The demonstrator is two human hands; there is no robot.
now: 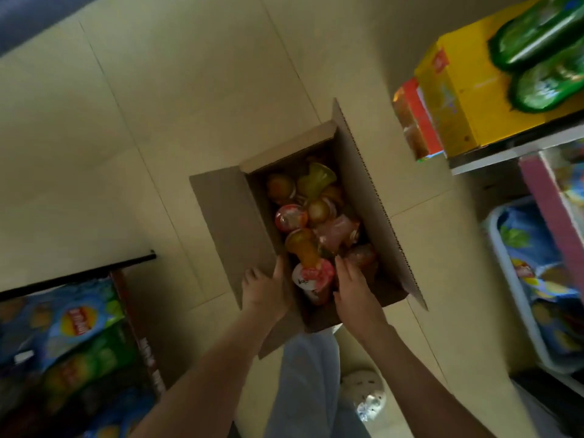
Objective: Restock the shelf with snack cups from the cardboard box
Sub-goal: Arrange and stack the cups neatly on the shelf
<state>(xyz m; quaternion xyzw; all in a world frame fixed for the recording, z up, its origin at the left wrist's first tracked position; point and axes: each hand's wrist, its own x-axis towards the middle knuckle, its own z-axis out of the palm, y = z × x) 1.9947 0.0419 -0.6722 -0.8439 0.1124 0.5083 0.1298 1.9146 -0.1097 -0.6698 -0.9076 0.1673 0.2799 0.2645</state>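
Down on the floor (pixel 158 121), open cardboard box (pixel 227 216) holding a jumble of snack cups (pixel 290 218), left hand (pixel 262 292) gripping its left wall, thumb inside, right hand (pixel 354 292) inside it, fingers straight and together on the cups, shelf (pixel 493 153) to its right.

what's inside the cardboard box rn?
The open brown cardboard box holds a loose pile of lidded plastic snack cups, orange, yellow-green and pink. The right hand reaches in, covering the near corner; whatever lies under the top cups is hidden.
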